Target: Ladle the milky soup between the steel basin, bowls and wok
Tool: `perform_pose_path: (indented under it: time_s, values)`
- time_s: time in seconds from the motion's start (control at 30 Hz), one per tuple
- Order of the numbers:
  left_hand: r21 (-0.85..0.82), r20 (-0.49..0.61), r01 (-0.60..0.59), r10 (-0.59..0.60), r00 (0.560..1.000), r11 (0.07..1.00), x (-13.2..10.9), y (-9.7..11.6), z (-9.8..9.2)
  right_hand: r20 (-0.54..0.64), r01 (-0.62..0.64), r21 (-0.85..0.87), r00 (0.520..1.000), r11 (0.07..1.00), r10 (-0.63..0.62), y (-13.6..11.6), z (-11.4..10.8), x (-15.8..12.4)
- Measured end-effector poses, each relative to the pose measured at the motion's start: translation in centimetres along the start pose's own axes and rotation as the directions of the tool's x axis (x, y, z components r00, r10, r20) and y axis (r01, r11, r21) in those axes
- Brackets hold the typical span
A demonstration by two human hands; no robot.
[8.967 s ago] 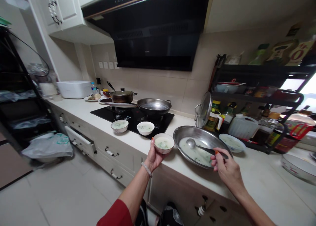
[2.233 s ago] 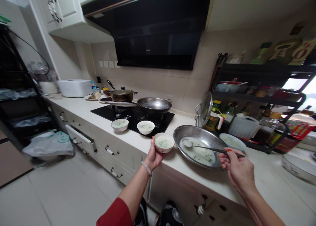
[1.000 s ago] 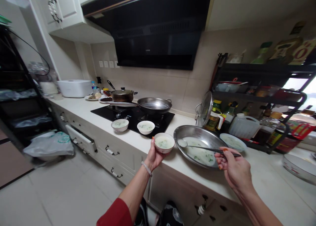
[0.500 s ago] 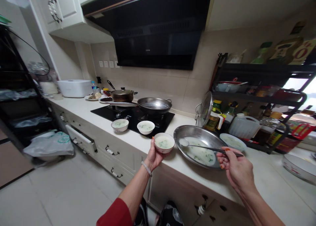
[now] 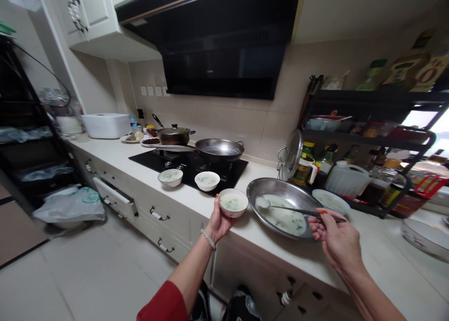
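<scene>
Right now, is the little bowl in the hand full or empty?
Nearly full: the small bowl, held up by the left hand, shows pale soup with green flecks reaching close to its rim.

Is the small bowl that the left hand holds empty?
No, the small bowl in the left hand holds pale soup with green bits in it.

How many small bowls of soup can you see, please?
4: a left bowl and a middle bowl at the cooktop edge; a held bowl in the left hand; a far bowl behind the steel basin. Others may be hidden.
</scene>
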State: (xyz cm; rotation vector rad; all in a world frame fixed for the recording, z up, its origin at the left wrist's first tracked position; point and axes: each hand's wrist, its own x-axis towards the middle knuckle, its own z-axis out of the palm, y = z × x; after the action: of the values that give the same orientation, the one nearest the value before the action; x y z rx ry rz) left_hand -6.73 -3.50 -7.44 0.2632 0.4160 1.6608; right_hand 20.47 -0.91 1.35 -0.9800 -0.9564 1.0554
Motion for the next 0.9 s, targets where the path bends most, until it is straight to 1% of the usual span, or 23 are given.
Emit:
perform_pose_path:
  time_s: [0.43,0.7,0.9]
  values:
    - [0.004,-0.017,0.007,-0.007,1.000,1.000,0.04,0.05,-0.01,0.025,0.054,-0.056,0.998,0.997,-0.053,0.50,-0.38,0.14]
    - [-0.023,-0.005,0.005,-0.005,1.000,1.000,0.07,-0.04,-0.09,-0.002,0.055,-0.015,0.998,0.998,-0.055,0.38,-0.51,0.42]
    - [-0.008,-0.011,0.002,-0.002,1.000,1.000,0.06,-0.06,-0.05,-0.010,0.063,-0.017,0.998,0.998,-0.063,-0.02,-0.41,0.34]
